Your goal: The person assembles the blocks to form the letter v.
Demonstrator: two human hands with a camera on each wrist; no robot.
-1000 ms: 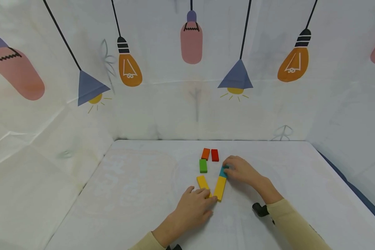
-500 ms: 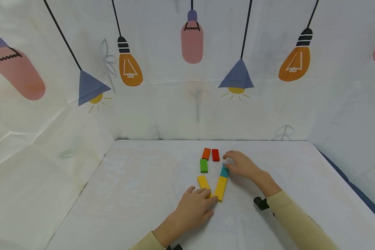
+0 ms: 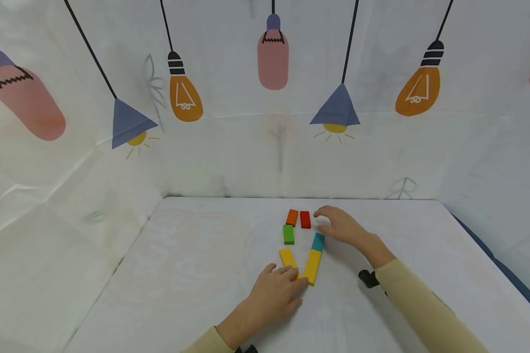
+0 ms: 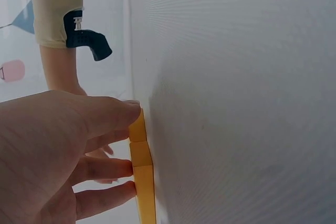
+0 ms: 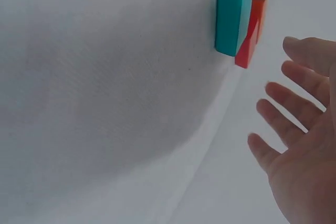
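Two yellow blocks, the left one (image 3: 287,256) and the right one (image 3: 312,267), slant toward each other on the white table. My left hand (image 3: 274,292) rests its fingertips on their near ends, and the left wrist view shows thumb and fingers touching yellow sides (image 4: 146,192). A blue block (image 3: 319,241) continues the right yellow one at its far end. Just beyond it, my right hand (image 3: 343,228) hovers with parted fingers, holding nothing. Left of that hand lie a red block (image 3: 305,220), an orange block (image 3: 292,217) and a green block (image 3: 288,235).
The white tabletop (image 3: 194,274) spreads around the blocks to both sides. Behind it hangs a pale sheet (image 3: 229,152) printed with lamps and bulbs. A dark blue strip (image 3: 503,269) runs along the right edge.
My right hand has let go of the blue block and moved away from it, toward the table's far side. The left hand and the blocks stay where they were.
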